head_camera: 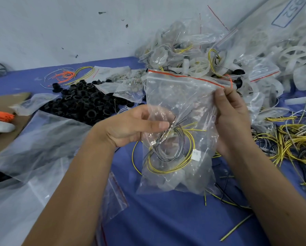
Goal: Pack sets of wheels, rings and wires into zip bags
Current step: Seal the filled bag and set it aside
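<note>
Blue table, heaped packed bags and white wheels at its far right; black rings piled far left; clear zip bag held upright above the table, yellow and black wires coiled inside; right hand pinching its red-striped top corner; left hand gripping its left side, fingers curled into the plastic

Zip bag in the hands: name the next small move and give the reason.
Probably press the zip bag's red-lined top shut. The coiled wires already sit inside, the right hand pinches its top corner, and the left hand grips its side.
</note>
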The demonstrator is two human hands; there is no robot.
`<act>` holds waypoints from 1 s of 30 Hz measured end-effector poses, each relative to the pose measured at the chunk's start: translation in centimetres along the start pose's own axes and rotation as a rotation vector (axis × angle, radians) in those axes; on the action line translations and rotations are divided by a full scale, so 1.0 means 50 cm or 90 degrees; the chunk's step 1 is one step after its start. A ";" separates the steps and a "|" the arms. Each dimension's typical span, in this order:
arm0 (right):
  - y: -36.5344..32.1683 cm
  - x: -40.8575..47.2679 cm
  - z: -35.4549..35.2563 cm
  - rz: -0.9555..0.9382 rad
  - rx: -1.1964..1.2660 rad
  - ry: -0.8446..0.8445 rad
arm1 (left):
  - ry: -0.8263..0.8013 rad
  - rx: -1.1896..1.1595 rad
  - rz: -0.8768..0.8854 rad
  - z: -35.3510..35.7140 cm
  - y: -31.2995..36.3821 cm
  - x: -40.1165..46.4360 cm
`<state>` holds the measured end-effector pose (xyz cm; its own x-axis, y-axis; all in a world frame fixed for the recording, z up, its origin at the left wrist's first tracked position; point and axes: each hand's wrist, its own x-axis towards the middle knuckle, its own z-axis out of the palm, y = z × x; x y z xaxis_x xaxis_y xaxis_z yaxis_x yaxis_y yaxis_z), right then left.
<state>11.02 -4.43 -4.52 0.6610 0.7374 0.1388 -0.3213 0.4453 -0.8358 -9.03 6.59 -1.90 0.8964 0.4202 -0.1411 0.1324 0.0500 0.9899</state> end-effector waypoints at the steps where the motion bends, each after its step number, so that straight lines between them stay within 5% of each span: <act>1: 0.001 0.001 -0.001 0.003 -0.001 0.002 | 0.019 -0.002 -0.004 0.000 0.000 0.001; 10: 0.001 0.000 -0.006 -0.007 -0.049 -0.048 | 0.067 -0.033 0.009 0.005 0.010 0.011; 15: 0.002 -0.010 0.001 -0.096 -0.163 -0.094 | 0.254 -0.096 0.199 0.019 0.031 0.027; 17: 0.003 -0.016 0.005 -0.134 -0.202 -0.109 | 0.387 -0.018 0.313 0.026 0.046 0.030; 21: 0.008 -0.023 0.012 -0.197 -0.280 -0.142 | 0.555 0.385 0.464 0.029 0.064 0.027; 24: 0.008 -0.028 0.017 -0.224 -0.298 -0.181 | 0.515 0.586 0.470 0.036 0.073 0.031; 30: 0.010 -0.023 0.010 -0.237 -0.322 -0.202 | 0.377 0.575 0.384 0.036 0.054 0.040</act>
<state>9.77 -4.80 -4.84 0.4109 0.7291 0.5474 0.2941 0.4623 -0.8365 -6.09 5.93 0.49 0.6172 0.5159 0.5940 0.2201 -0.8381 0.4991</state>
